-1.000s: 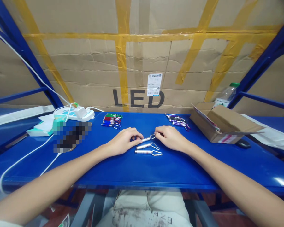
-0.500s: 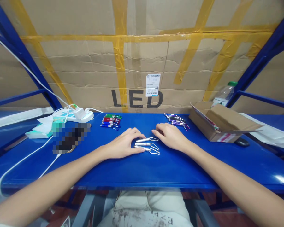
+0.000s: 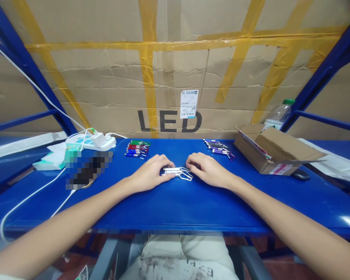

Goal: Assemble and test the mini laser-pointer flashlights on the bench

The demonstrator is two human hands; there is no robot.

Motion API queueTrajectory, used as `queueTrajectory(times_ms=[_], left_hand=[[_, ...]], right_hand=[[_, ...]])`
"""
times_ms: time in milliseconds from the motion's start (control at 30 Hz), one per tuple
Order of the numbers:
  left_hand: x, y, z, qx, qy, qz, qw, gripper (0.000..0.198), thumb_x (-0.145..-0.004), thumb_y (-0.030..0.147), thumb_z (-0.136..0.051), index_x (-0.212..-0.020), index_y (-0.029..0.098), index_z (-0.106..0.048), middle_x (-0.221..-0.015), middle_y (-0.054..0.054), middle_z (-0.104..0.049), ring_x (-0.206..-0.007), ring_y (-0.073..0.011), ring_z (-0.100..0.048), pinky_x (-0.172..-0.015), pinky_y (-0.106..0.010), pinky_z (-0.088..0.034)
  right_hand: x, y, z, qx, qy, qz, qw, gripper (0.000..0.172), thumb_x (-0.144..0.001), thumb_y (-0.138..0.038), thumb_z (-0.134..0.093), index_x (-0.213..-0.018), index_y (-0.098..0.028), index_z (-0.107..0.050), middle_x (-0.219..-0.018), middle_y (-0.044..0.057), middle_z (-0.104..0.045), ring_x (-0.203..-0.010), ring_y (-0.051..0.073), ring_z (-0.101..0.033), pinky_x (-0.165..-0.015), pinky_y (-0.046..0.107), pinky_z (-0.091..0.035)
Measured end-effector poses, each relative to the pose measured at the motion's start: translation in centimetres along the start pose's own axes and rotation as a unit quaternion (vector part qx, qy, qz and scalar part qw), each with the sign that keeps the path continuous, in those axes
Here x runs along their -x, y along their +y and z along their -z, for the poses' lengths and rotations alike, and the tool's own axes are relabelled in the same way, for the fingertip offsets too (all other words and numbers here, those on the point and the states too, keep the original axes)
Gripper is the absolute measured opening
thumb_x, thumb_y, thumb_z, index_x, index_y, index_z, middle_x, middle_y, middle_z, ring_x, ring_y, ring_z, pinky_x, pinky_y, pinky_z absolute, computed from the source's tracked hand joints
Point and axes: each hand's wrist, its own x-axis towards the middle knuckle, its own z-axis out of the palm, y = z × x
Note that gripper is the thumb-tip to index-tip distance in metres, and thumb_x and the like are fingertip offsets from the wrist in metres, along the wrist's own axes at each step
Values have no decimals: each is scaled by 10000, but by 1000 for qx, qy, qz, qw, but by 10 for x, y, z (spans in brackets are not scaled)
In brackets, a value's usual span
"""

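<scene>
Three slim silver metal tubes with carabiner clips (image 3: 172, 171) lie side by side on the blue table, clips pointing right. My left hand (image 3: 151, 172) is closed around their left ends, with the thumb on the near side and the fingers on the far side. My right hand (image 3: 205, 169) rests at the clip ends, its fingers curled together. Its fingertips are partly hidden, so I cannot tell whether it grips a clip. Similar green, red and blue tubes (image 3: 137, 148) lie in a row behind my left hand. Black and purple ones (image 3: 218, 148) lie behind my right hand.
An open cardboard box (image 3: 262, 155) stands on the right, with a dark computer mouse (image 3: 301, 174) beside it and a plastic bottle (image 3: 280, 112) behind. To the left are a white power strip (image 3: 106, 146), a tissue pack (image 3: 49, 162), a blurred-out phone-like object (image 3: 90, 171) and white cables.
The three silver tubes, spread apart before, now lie pressed close together and slightly farther from me. My left thumb has moved in toward my fingers. My right hand has barely shifted.
</scene>
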Motion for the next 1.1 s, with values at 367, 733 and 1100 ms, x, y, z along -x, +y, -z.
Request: queueTrajectory(times_ms=[367, 733, 1100], left_hand=[[0, -5, 0, -3, -4, -11, 1000, 331, -1007, 483, -704, -1251, 258, -711, -1210, -71, -700, -1112, -278, -614, -999, -414, -471], [0, -6, -1, -9, -1, -10, 1000, 331, -1001, 479, -717, -1256, 268, -710, -1210, -64, -695, -1107, -275, -604, -991, -415, -470], [0, -2, 0, -24, 3, 11, 1000, 312, -1000, 450, -710, -1232, 242, -712, -1215, -77, -694, -1106, -285, -609, -993, -434, -473]], right_hand=[[1, -4, -1, -21, -29, 74, 997, 252, -1105, -238, -483, -1043, -222, -727, -979, 63, -704, -951, 244, -604, -901, 410, -466], [2, -5, -1, -26, -21, 63, 997, 257, -1103, -232, -487, -1051, -224, -739, -995, 68, -712, -966, 247, -608, -915, 417, -470], [3, -11, 1, -63, -25, 29, 997, 264, -1025, -417, -706, -1187, -225, -625, -1200, 87, -661, -1122, 279, -563, -984, 427, -475]])
